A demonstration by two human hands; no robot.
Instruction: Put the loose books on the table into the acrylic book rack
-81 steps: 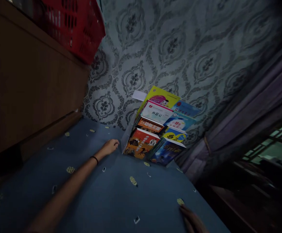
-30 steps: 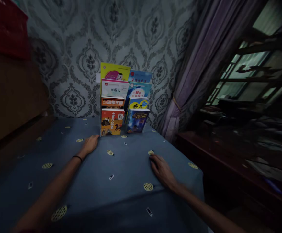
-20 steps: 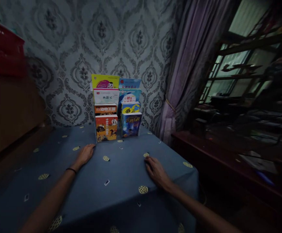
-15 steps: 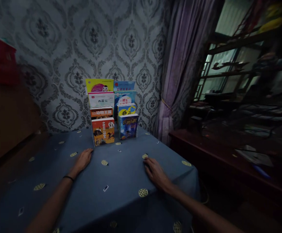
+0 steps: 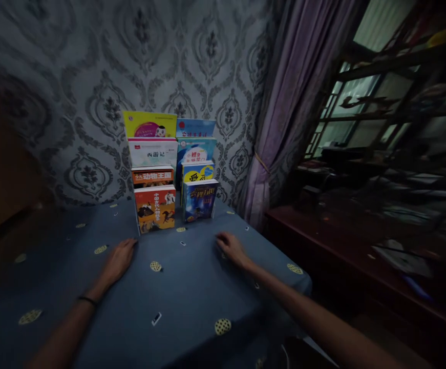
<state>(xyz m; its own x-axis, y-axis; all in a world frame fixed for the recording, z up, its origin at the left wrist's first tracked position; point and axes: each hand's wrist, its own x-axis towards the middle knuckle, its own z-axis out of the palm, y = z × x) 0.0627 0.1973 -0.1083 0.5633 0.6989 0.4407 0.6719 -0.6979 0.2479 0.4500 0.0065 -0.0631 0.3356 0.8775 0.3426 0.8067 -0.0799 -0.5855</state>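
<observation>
My left hand (image 5: 120, 259) lies on the blue tablecloth (image 5: 192, 287) with its fingers stretched out and nothing in it. Its fingertips are just short of the orange book (image 5: 155, 209) at the front of the left row. To the right, my right hand (image 5: 233, 249) is a little blurred, with loosely bent fingers and nothing visible in them. It is in front of the dark blue book (image 5: 200, 201), apart from it. Behind these two stand a brown-orange book (image 5: 152, 177), a white book (image 5: 153, 152), a yellow book (image 5: 149, 123) and several blue ones, upright in two rows.
Patterned wallpaper (image 5: 103, 66) rises behind the table. A tied purple curtain (image 5: 271, 128) hangs at the right, beside a dark red surface (image 5: 322, 241) with papers (image 5: 401, 256) on it. A brown shape (image 5: 0, 174) stands at the left.
My right hand has moved forward and left, toward the books, its fingers more bent. My left hand stays on the cloth. The view has shifted, and the books look closer.
</observation>
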